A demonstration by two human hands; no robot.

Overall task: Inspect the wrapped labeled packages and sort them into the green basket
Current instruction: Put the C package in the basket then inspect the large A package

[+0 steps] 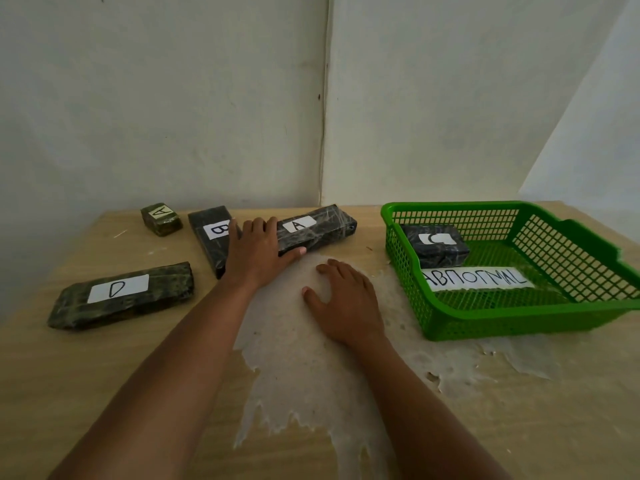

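Resting across the left end of the long package marked A [318, 228], the left hand [256, 252] is lying with its fingers [258, 225] nearly straight and slightly spread over the wrapping, while the thumb is stretching along the package's near side; it is pressing or touching more than pinching. That package is lying flat on the worktop [104, 375] toward the back, its long axis running mostly left to right, with the far right end pointing toward the green basket [519, 323], which is standing near but apart on the right. So the hand is sitting at the end furthest from the basket, and the coming move is probably turning on this: either the left hand is going to be carrying the package lengthwise across to the right, or the right hand [343, 301], which is nearer the basket, is going to be taking the other end. The right hand is lying palm down on a pale patch [301, 375] of the worktop, fingers loosely spread and holding nothing, just in front of the package. Package B [211, 237] is lying just beside the left hand, so a careless lift is risking a nudge. Package C [438, 245] is already sitting in the basket's back left corner, behind a label reading ABNORMAL [476, 278].
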